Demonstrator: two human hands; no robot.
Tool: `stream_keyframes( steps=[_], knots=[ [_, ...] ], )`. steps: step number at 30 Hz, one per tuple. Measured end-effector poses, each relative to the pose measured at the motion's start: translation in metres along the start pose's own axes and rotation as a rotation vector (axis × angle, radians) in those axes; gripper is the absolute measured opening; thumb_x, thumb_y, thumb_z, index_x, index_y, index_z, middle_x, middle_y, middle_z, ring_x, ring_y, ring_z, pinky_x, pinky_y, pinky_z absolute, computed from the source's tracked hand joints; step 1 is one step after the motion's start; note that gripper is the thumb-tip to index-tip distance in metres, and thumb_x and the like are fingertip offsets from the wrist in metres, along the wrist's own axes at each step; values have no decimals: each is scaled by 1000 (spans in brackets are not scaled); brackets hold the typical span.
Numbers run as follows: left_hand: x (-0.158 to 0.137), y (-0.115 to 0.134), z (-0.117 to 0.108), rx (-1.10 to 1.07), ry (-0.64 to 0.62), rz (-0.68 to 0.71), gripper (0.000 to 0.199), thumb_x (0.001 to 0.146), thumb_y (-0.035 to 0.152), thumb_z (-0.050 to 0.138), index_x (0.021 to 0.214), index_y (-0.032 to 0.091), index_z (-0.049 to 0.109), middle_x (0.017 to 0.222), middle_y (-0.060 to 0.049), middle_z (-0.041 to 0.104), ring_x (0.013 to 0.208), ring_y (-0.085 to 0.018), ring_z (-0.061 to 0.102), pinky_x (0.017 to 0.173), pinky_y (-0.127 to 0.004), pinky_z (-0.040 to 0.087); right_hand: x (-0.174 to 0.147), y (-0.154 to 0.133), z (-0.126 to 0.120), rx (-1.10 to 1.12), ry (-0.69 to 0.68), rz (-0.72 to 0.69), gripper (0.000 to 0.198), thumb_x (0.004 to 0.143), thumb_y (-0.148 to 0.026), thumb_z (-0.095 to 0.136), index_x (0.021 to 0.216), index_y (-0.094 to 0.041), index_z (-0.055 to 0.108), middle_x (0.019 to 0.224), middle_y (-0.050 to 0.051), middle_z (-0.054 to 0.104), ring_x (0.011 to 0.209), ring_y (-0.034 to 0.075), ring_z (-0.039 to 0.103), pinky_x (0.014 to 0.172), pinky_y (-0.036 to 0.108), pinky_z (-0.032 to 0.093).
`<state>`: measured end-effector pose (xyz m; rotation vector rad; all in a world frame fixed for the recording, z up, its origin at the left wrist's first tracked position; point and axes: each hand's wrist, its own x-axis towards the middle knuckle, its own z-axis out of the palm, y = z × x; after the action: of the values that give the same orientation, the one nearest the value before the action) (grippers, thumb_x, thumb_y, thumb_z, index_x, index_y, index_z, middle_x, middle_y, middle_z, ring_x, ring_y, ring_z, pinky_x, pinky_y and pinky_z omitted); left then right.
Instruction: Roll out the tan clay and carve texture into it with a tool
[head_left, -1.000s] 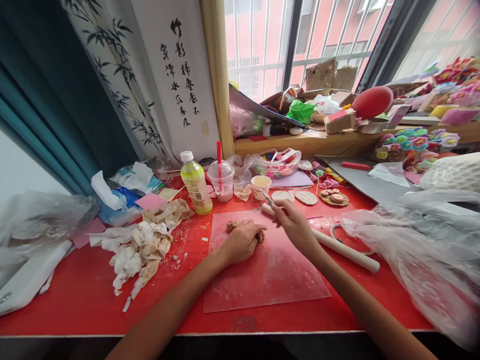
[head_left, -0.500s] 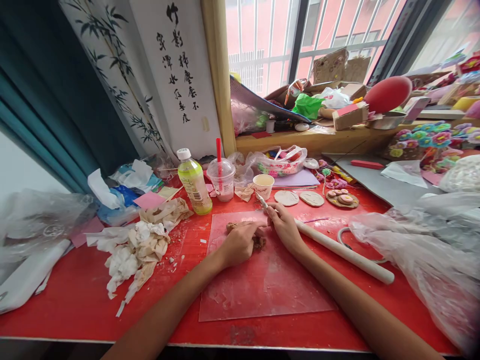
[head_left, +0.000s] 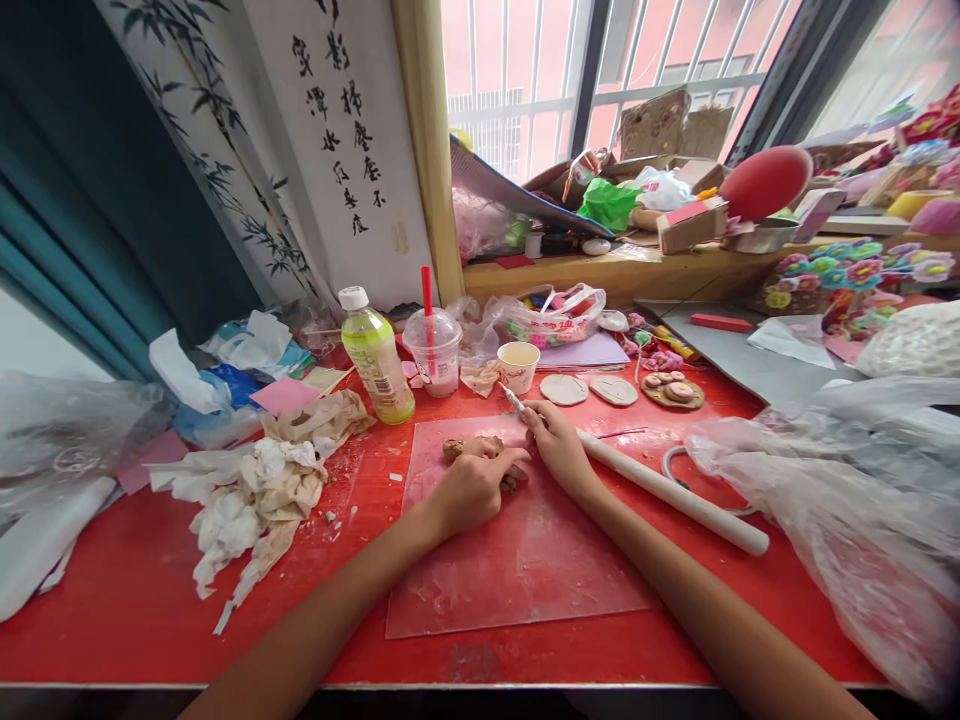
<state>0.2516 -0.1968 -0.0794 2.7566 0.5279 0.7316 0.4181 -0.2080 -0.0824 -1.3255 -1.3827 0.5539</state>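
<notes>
Covering part of the brown clay lump (head_left: 474, 446) in the head view, the left hand (head_left: 469, 494) bends over it, fingers curled and one digit pointing toward the right hand; whether it grips the clay cannot be told. The right hand (head_left: 558, 446) is closed around a slim pale tool (head_left: 514, 400), whose tip juts beyond the fingers while its rear end is hidden. A paper cup (head_left: 519, 369) stands just beyond that hand; a white rod (head_left: 679, 493) extends to its right. Both forearms are cut off below.
</notes>
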Motion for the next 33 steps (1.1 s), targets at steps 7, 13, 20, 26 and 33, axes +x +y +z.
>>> stream_keyframes(
  steps=[7,13,20,26,33],
  knots=[
    [4,-2,-2,-290,-9,-122,43,62,-2,33,95,16,54,80,0,69,77,-12,64,87,-31,41,1,4,-1,-15,-30,12,28,88,-39,34,90,-19,53,58,-1,47,53,14,44,52,26,36],
    [7,-2,-4,-390,6,-163,38,59,-1,29,83,15,55,71,1,68,65,-10,64,78,-28,46,1,2,-2,-18,-30,9,25,88,-39,35,86,-20,52,58,-2,47,53,14,44,52,25,35],
    [6,-3,-1,-516,-9,-186,39,56,2,28,81,12,55,65,0,65,57,-8,61,57,-19,48,1,4,-1,-19,-25,-1,24,88,-38,35,81,-20,50,58,-2,45,52,13,42,51,25,34],
    [0,1,-12,-524,21,-196,39,64,1,28,88,12,57,72,-3,66,64,-11,62,61,-24,50,1,1,-1,-24,-21,-21,24,88,-37,35,80,-20,50,60,-1,47,54,14,44,52,25,35],
    [-8,-1,-19,-40,-7,-89,35,78,4,31,95,19,57,114,-4,59,114,-16,48,104,-45,19,1,0,1,-26,-11,-37,23,87,-34,35,75,-20,48,60,-1,47,55,14,44,53,26,34]
  ],
)
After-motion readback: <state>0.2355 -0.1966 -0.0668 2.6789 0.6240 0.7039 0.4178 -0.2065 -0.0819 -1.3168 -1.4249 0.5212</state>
